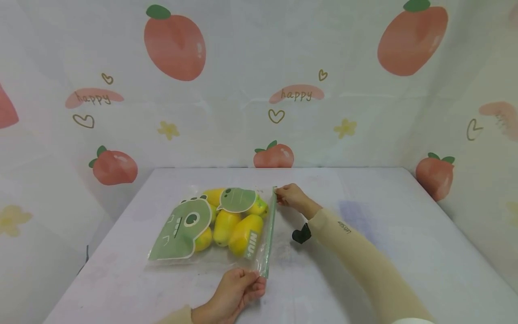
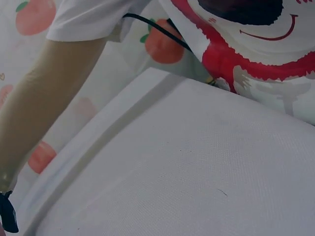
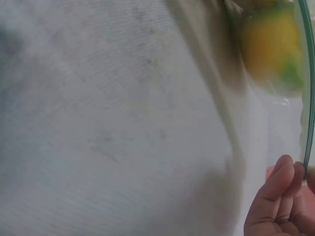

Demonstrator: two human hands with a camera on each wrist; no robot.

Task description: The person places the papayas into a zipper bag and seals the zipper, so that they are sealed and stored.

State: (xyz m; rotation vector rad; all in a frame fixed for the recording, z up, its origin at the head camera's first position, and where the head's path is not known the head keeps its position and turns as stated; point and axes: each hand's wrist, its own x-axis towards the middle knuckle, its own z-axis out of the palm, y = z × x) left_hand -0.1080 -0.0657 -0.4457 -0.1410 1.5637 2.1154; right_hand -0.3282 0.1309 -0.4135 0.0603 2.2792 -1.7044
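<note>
A clear zip bag (image 1: 167, 243) printed with a green dinosaur lies on the table, with several yellow fruits (image 1: 245, 227) inside. Its green zip strip (image 1: 270, 234) runs along the right side, pointing away from the body. My left hand (image 1: 230, 292) pinches the near end of that strip between thumb and fingers. At the far end, my right hand (image 1: 293, 198) pinches the other corner. The right wrist view shows the right hand (image 3: 280, 201) with its fingertips on the green strip (image 3: 310, 98), a blurred yellow fruit (image 3: 273, 49) behind the plastic. The left wrist view does not show the left hand.
The white table (image 1: 404, 252) reaches back to a curtain (image 1: 230, 121) printed with peaches. A black piece (image 1: 301, 234) hangs by the right wrist. In the left wrist view, a sleeved arm (image 2: 49, 98) and a printed shirt (image 2: 266, 54) border the table.
</note>
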